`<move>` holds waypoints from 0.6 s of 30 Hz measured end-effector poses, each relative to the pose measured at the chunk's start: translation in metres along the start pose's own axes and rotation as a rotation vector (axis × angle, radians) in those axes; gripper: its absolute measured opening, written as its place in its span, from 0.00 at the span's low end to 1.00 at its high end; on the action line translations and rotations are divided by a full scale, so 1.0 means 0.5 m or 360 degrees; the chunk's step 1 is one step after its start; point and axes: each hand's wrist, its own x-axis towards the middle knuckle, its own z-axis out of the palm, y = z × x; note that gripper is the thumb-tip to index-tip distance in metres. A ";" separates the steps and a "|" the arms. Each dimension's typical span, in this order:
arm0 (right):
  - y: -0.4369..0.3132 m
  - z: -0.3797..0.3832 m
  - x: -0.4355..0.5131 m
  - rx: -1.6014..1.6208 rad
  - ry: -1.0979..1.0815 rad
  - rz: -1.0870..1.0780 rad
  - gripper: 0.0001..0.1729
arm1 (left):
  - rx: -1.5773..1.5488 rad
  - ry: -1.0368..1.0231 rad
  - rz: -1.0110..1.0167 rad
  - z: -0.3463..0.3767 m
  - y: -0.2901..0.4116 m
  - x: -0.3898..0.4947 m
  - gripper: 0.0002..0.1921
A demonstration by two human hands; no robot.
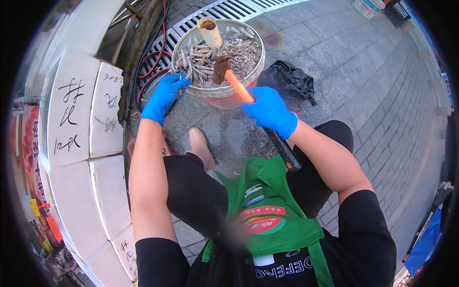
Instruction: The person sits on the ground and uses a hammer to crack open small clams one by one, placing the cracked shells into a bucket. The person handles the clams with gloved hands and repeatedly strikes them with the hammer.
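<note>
My right hand (270, 111), in a blue glove, is closed around the handle of a claw hammer (236, 84) with a rusty head and an orange and black handle. The hammer head is over a round bucket (229, 98) topped with long spiral snail shells (200, 62) and a heap of broken bits (242, 57). A pale tube (211, 34), brown inside its open end, stands among the shells. At the bucket's left rim, my gloved left hand (168, 93) has its fingertips pinched on a small snail shell (188, 74), partly hidden by the fingers.
A crumpled black plastic bag (288, 80) lies right of the bucket. Black and red cables (143, 71) run over the metal drain grate (222, 10) on the left. White boxes (71, 107) bearing handwriting are stacked along my left side. Another bucket (369, 8) stands far off.
</note>
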 end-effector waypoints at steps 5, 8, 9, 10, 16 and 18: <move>-0.001 -0.031 -0.018 0.0085 0.0080 0.0040 0.14 | 0.0277 0.0054 0.0252 0.023 -0.031 0.017 0.08; -0.016 -0.031 -0.019 0.0105 0.0143 -0.0038 0.13 | 0.0389 0.0059 0.0254 0.028 -0.032 0.033 0.09; -0.022 -0.027 -0.016 0.0142 0.0152 -0.0080 0.13 | 0.0408 0.0037 0.0237 0.027 -0.030 0.039 0.10; -0.028 -0.022 -0.013 0.0190 0.0149 -0.0106 0.13 | 0.0528 0.0162 0.0280 0.025 -0.028 0.043 0.11; -0.041 0.033 0.020 0.0186 0.0074 -0.0157 0.11 | 0.0745 0.0531 0.0370 0.007 -0.018 0.064 0.07; -0.034 0.045 0.022 0.0121 0.0096 -0.0112 0.10 | 0.0634 0.0462 0.0320 0.010 -0.017 0.064 0.07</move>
